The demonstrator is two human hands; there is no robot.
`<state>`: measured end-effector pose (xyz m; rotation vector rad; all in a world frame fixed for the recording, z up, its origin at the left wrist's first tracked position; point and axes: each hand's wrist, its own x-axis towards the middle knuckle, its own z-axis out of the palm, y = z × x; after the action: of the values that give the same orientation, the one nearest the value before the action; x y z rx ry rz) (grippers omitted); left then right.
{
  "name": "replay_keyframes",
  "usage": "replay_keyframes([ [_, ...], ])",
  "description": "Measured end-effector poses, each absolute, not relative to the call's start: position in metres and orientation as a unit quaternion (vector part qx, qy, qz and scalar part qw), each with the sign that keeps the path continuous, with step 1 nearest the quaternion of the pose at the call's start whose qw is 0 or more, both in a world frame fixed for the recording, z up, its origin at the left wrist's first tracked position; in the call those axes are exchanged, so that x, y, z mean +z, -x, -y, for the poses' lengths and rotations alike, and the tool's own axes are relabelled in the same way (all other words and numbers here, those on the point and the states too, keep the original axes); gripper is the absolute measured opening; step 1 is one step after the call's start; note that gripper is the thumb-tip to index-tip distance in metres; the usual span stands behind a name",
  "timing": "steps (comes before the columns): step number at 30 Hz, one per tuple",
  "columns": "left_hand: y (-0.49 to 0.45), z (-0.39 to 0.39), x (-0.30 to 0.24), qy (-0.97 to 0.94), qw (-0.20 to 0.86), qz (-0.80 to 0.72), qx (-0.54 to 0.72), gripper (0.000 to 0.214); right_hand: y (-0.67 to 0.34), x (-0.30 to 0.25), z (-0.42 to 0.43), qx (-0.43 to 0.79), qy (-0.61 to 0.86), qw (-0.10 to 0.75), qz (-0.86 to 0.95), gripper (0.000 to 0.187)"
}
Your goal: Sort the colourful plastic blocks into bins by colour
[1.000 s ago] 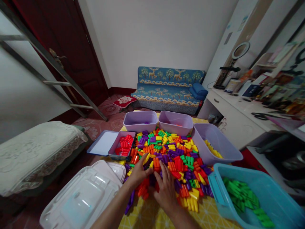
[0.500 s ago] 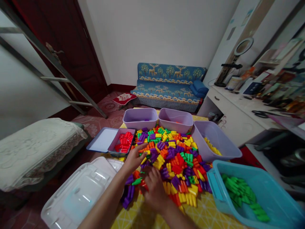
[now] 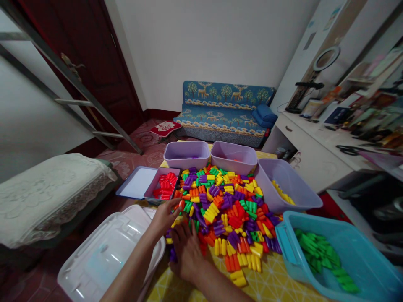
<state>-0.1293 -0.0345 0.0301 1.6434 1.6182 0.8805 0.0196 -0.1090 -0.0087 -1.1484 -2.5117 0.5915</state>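
Observation:
A heap of plastic building blocks (image 3: 220, 201) in purple, yellow, orange, red and green spreads over the table. At the heap's left edge my left hand (image 3: 165, 217) has its fingers stretched out, close to an orange-red block (image 3: 181, 204); no firm hold shows. Nearer to me, my right hand (image 3: 185, 251) lies low over the heap's front left corner with its fingers apart, covering some blocks. Just left of the heap stands a small open box (image 3: 146, 195) with red blocks in it. A purple block (image 3: 173, 254) shows partly beside my right hand.
Two lilac bins (image 3: 185, 161) line the far table edge, and another lilac bin (image 3: 302, 195) holds yellow blocks. A turquoise bin (image 3: 355, 247) with green blocks is at right. Clear plastic lids (image 3: 103, 247) lie at left. Yellow patterned cloth (image 3: 280, 277) covers the table.
Both hands have moved left; my left hand has drawn back to the heap's edge. My right hand now covers blocks at the front left corner, and the purple ones there are mostly hidden.

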Motion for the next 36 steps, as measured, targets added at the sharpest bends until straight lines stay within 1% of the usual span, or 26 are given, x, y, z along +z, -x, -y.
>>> replay_keyframes([
  [4, 0.132, 0.035, 0.026, -0.626, 0.323, -0.625, 0.337, 0.045, -0.026, 0.008, 0.105, 0.158, 0.469, 0.078, 0.866, 0.059],
  [6, 0.133, 0.035, 0.025, -0.624, 0.319, -0.631, 0.332, 0.045, -0.022, 0.011, 0.102, 0.137, 0.471, 0.077, 0.868, 0.058],
  [7, 0.133, 0.035, 0.024, -0.622, 0.319, -0.634, 0.331, 0.045, -0.018, 0.010, 0.100, 0.129, 0.458, 0.088, 0.875, 0.061],
  [9, 0.131, 0.035, 0.024, -0.617, 0.320, -0.639, 0.331, 0.045, -0.008, 0.005, 0.094, 0.126, 0.427, 0.096, 0.890, 0.072],
  [12, 0.128, 0.037, 0.025, -0.615, 0.321, -0.637, 0.337, 0.044, 0.006, -0.007, 0.085, 0.146, 0.421, 0.052, 0.894, 0.092],
  [14, 0.127, 0.038, 0.022, -0.617, 0.324, -0.632, 0.340, 0.044, 0.008, -0.013, 0.081, 0.153, 0.418, 0.031, 0.895, 0.098],
  [15, 0.127, 0.039, 0.020, -0.618, 0.326, -0.629, 0.342, 0.043, 0.006, -0.014, 0.080, 0.150, 0.415, 0.037, 0.896, 0.094],
  [16, 0.126, 0.040, 0.017, -0.618, 0.327, -0.628, 0.341, 0.043, 0.002, -0.015, 0.081, 0.145, 0.410, 0.052, 0.899, 0.085],
  [19, 0.127, 0.043, 0.009, -0.623, 0.325, -0.629, 0.333, 0.043, -0.011, -0.017, 0.087, 0.131, 0.396, 0.107, 0.903, 0.047],
  [20, 0.127, 0.044, 0.007, -0.625, 0.323, -0.629, 0.331, 0.042, -0.015, -0.018, 0.089, 0.127, 0.393, 0.116, 0.904, 0.038],
  [22, 0.127, 0.045, 0.005, -0.630, 0.319, -0.628, 0.327, 0.040, -0.020, -0.018, 0.091, 0.110, 0.386, 0.122, 0.908, 0.027],
  [27, 0.128, 0.048, 0.009, -0.647, 0.305, -0.633, 0.298, 0.038, -0.038, 0.006, 0.070, 0.043, 0.375, 0.122, 0.918, 0.019],
  [31, 0.127, 0.055, 0.017, -0.680, 0.291, -0.645, 0.190, 0.042, -0.073, 0.040, 0.040, 0.001, 0.452, 0.161, 0.877, 0.018],
  [33, 0.122, 0.063, 0.024, -0.708, 0.285, -0.634, 0.123, 0.052, -0.092, 0.051, 0.034, -0.003, 0.491, 0.197, 0.848, 0.021],
  [36, 0.107, 0.081, 0.037, -0.753, 0.269, -0.599, 0.032, 0.079, -0.119, 0.050, 0.050, 0.003, 0.520, 0.236, 0.821, 0.029],
])
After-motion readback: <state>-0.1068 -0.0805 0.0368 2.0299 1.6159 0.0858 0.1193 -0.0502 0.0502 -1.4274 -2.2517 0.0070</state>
